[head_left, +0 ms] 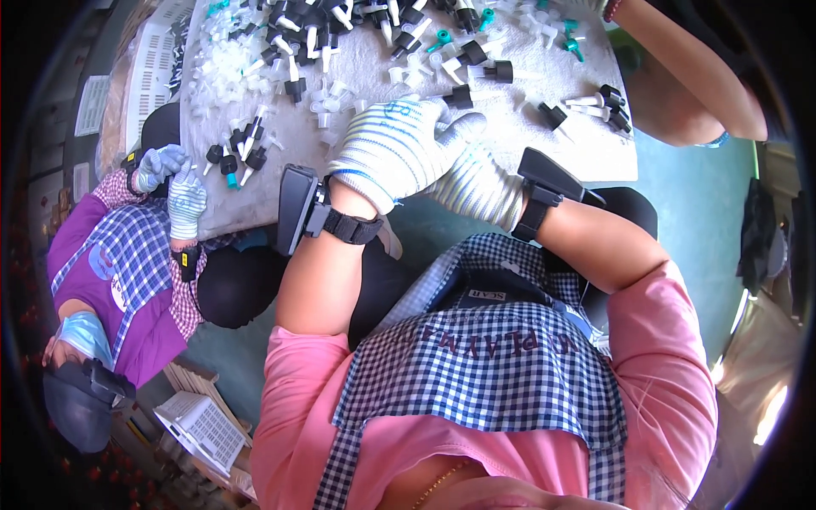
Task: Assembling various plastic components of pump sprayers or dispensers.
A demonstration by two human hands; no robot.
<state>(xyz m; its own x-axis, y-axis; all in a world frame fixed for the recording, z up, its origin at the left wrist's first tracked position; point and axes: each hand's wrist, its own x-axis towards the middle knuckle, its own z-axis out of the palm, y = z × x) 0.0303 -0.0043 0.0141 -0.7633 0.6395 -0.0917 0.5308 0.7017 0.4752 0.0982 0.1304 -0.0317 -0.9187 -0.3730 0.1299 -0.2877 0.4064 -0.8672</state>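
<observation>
My left hand (387, 151), in a white glove with blue stripes, is curled at the near edge of the table with its back toward me. Against it presses my right hand (483, 174), gloved alike, its fingers bent inward. Whatever the two hands hold between them is hidden behind the gloves. Just beyond them lie a black-capped piece (459, 97) and a few clear plastic pieces (325, 117). To the right of my hands rests another black-capped piece with a white stem (552, 115).
A pale cloth-covered table (586, 157) carries heaps of black-capped parts (297, 34), clear parts (223, 72) and teal parts (442, 40). At left, a masked co-worker's gloved hands (174, 178) work near a small pile. Another person's bare arm (693, 68) reaches in at upper right.
</observation>
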